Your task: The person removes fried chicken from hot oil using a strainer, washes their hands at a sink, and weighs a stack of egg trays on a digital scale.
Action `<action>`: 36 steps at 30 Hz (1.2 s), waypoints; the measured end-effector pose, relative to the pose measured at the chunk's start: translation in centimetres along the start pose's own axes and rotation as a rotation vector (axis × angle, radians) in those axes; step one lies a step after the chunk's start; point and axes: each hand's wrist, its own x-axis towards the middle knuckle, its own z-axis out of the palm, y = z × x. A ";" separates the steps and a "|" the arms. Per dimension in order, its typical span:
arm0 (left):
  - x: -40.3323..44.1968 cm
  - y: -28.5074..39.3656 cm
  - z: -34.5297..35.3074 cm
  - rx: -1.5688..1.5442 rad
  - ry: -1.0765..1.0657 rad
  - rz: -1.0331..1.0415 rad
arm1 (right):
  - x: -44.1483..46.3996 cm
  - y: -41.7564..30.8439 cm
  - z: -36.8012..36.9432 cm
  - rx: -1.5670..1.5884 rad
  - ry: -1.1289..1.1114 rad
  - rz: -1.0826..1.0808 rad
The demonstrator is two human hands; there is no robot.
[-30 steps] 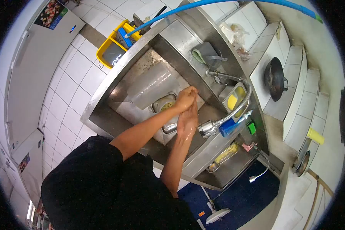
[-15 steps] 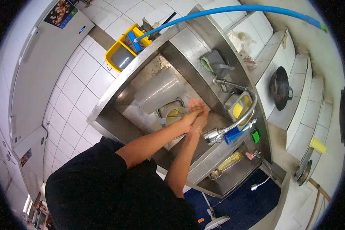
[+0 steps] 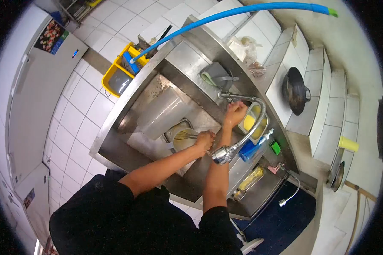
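Observation:
My left hand (image 3: pixel 206 140) is closed, fingers curled, above the sink beside the handle end of a whisk (image 3: pixel 184 135). Whether it grips that handle is hidden. The whisk leans in a translucent pitcher (image 3: pixel 184 144), which sits in a metal pan (image 3: pixel 167 135). Further right, my right hand (image 3: pixel 235 114) is at the base of the faucet (image 3: pixel 224 95), its fingers closed around the tap handle, which is mostly covered. A flexible metal hose curves from there to a chrome spray head (image 3: pixel 221 154) hanging over my right forearm. A large grey cylindrical container (image 3: pixel 159 113) lies in the sink.
On the sink ledge are a metal container with a yellow item (image 3: pixel 250 122), a blue bottle (image 3: pixel 248 151), a green sponge (image 3: pixel 275 147) and a grey jug (image 3: pixel 219 74). A black wok (image 3: pixel 294 90) stands on the tiled ledge. A yellow mop bucket (image 3: pixel 118 76) is beyond the sink.
My hands were together over the sink and are now apart. The right has reached up to the tap; the left has curled closed near the whisk. The view has shifted slightly.

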 end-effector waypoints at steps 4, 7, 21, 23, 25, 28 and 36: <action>-1.9 0.8 -2.2 0.155 -0.062 0.123 | 4.7 3.0 1.2 -0.436 0.018 -0.011; -4.9 3.2 -2.7 0.266 0.004 0.001 | 6.0 2.1 0.6 -0.540 -0.084 0.060; -31.8 11.0 5.9 0.949 -0.542 0.524 | -10.7 -25.4 -24.3 0.226 -0.803 0.341; -28.0 9.0 2.7 0.761 -0.761 0.448 | -12.5 -21.8 -25.1 0.617 -0.832 0.435; -21.0 7.2 -2.7 0.663 -0.917 0.331 | -15.6 -10.9 -22.6 0.049 -0.969 0.381; -11.4 0.5 -13.2 1.457 -0.309 0.655 | -21.4 -5.9 -20.3 -0.601 -0.878 0.122; -20.8 -13.5 -8.3 0.725 -0.443 0.352 | -27.4 -10.4 -25.8 0.741 -1.224 1.065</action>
